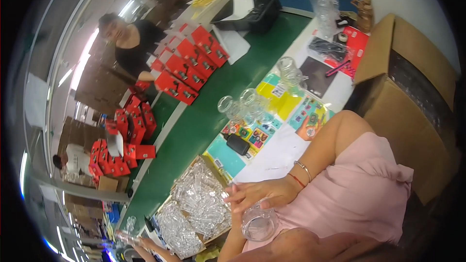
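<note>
My right hand [267, 194], with a bracelet and a red cord at the wrist, reaches across from the right. Its fingers are stretched out and apart, and the thumb lies by the rim of a clear glass vessel [259, 225]. My left hand [236, 219] comes up from the lower edge beside that vessel and appears to hold it; most of its fingers are hidden behind the glass and the right hand. Just beyond both hands, an open box [213, 162] holds many small clear glass tubes [201, 196].
Several clear glass vessels [250, 99] and a black bottle-like object [237, 144] stand on colourful printed sheets [286, 102]. Red boxes [177, 87] line the green table [194, 126], with a person [133, 43] behind. A cardboard carton [388, 116] is at right; another person's forearms [153, 250] show lower left.
</note>
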Demonstrator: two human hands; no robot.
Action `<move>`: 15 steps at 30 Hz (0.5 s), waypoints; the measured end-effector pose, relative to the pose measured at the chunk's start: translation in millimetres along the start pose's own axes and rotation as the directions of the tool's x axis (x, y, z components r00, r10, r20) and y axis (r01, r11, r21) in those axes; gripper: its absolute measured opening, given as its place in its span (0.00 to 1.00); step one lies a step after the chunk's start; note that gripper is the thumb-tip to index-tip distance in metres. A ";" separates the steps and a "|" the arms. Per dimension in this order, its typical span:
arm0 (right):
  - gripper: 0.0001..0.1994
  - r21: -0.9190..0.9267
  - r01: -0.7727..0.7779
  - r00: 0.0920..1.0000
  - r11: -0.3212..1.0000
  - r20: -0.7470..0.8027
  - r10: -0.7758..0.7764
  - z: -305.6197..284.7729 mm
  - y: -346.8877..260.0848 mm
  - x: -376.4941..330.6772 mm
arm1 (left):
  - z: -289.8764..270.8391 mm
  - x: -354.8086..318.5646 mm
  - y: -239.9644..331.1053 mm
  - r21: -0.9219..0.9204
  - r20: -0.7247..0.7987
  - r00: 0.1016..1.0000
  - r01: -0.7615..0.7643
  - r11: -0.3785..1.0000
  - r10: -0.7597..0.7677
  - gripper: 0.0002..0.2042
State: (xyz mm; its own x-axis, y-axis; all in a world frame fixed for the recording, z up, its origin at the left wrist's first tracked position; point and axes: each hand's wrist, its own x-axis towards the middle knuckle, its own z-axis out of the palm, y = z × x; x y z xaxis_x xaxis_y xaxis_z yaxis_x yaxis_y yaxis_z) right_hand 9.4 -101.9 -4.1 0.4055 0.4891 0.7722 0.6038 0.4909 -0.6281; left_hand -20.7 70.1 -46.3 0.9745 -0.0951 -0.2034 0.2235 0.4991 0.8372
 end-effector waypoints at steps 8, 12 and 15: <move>0.21 0.247 0.075 0.995 0.966 0.048 -0.089 -4.6 -15.9 -9.2 | -36.7 95.5 -46.9 -0.042 0.483 0.798 0.433 0.901 -0.361 0.30; 0.19 0.269 0.098 0.988 0.958 0.091 -0.127 -2.3 -12.8 -4.0 | -81.3 103.0 -74.7 -0.050 0.608 0.670 0.568 0.822 -0.426 0.32; 0.18 0.196 -0.042 0.998 0.980 0.052 0.032 -1.0 -12.2 -10.6 | -137.8 80.5 -91.8 -0.049 0.689 0.566 0.659 0.750 -0.452 0.34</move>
State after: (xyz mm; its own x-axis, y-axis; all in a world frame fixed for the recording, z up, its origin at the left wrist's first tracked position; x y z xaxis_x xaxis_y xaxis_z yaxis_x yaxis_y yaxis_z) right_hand -1.5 -113.8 -4.5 0.3885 0.5415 0.7456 0.4405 0.6016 -0.6664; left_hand 34.2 135.3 -209.5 0.4656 -0.8732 -0.1439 0.8089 0.3539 0.4694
